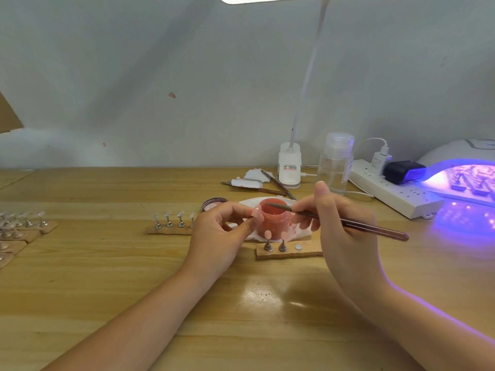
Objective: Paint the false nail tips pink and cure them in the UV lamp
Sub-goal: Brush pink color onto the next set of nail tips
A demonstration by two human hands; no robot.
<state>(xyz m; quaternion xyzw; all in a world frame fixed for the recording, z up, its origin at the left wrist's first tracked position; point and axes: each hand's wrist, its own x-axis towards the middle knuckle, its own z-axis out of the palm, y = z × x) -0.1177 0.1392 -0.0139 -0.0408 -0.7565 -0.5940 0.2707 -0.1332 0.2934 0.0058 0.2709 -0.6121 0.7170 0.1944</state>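
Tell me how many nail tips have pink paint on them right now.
3: two stand on the wooden strip before the paint jar, at and; one is pinched in the left hand, at. More may be curing inside the lamp.

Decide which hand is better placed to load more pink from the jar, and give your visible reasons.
Right. The right hand already holds the brush, its tip over the open pink jar. The left hand is pinching a nail tip beside the jar.
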